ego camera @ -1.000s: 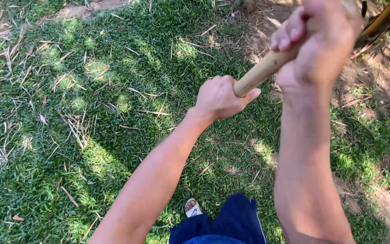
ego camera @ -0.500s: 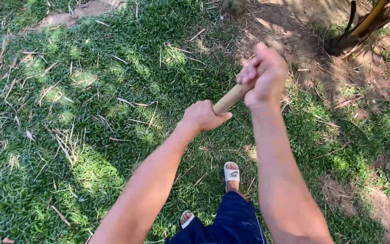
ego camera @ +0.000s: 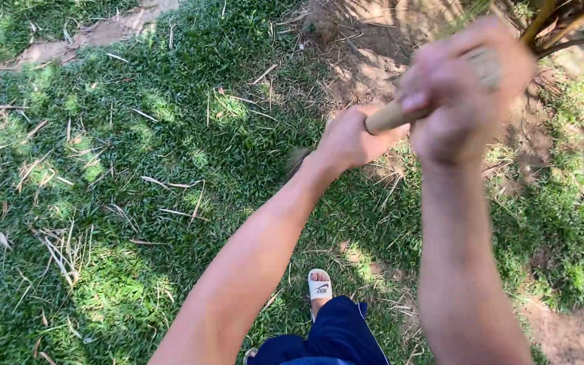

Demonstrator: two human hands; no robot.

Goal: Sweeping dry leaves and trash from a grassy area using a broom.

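Hands [ego camera: 407,115] wrap wooden handle [ego camera: 390,116], both arms outstretched.

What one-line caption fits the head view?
Both hands, left hand and right hand, grip a wooden handle above grass.

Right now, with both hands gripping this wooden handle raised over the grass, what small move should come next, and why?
Probably bring the pale round wooden handle down toward the bare soil by the plant stems. The right hand is high and blurred, the left hand clamps the butt end, and the white sandal stands well back.
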